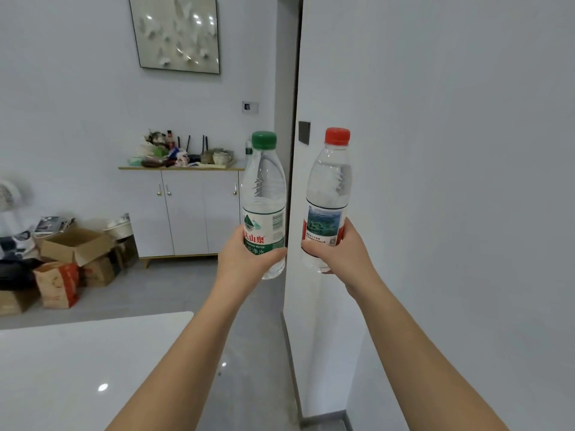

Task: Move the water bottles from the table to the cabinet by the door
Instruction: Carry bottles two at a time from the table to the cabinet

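Above the white table [77, 362] edge, left hand [245, 259] wrapped around an upright clear green-capped bottle [264, 194], right hand [339, 253] gripping a slightly tilted red-capped bottle [329, 194], both part-filled with water, cluttered white cabinet [186, 209] well beyond.

Pale room with grey tiled floor [174, 290]

White walls; a framed butterfly relief picture [178, 32] hangs above a white sideboard [186, 209] with 3 small gold handles and a cluttered top. Cardboard boxes [73, 244] and a paper bag [57, 283] crowd the floor at left, beside a white fan [9, 194]. A glossy white tabletop [77, 368] reflects ceiling light; a dark wall switch [304, 132] sits on the near corner.
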The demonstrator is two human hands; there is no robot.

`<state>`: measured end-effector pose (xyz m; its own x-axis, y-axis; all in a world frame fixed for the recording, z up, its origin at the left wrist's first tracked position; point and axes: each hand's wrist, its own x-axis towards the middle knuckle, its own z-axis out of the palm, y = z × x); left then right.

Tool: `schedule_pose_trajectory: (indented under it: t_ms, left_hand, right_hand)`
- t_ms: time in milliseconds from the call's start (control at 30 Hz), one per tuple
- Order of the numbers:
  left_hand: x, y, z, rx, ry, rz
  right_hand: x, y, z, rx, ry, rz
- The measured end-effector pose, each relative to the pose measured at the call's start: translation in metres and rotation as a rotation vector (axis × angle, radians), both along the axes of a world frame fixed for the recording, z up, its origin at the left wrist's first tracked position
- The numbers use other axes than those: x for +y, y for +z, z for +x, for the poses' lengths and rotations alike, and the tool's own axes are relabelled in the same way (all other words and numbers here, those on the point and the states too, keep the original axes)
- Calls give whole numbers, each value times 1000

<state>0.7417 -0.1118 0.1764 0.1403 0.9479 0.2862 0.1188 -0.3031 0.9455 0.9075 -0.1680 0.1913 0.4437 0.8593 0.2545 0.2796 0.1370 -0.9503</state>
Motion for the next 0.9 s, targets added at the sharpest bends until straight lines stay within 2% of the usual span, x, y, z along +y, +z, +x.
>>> schedule_pose_trajectory:
  t_ms: [533, 733, 900]
  left_hand:
    - [78, 84, -3, -24, -3, 112]
    - [118, 94, -1, -79, 24, 80]
    - [145, 89, 4, -146, 18, 74]
  right_hand:
    - [79, 63, -4, -25, -15, 114]
    - [121, 71, 3, -66, -11, 129]
    - [154, 69, 9, -31, 21, 156]
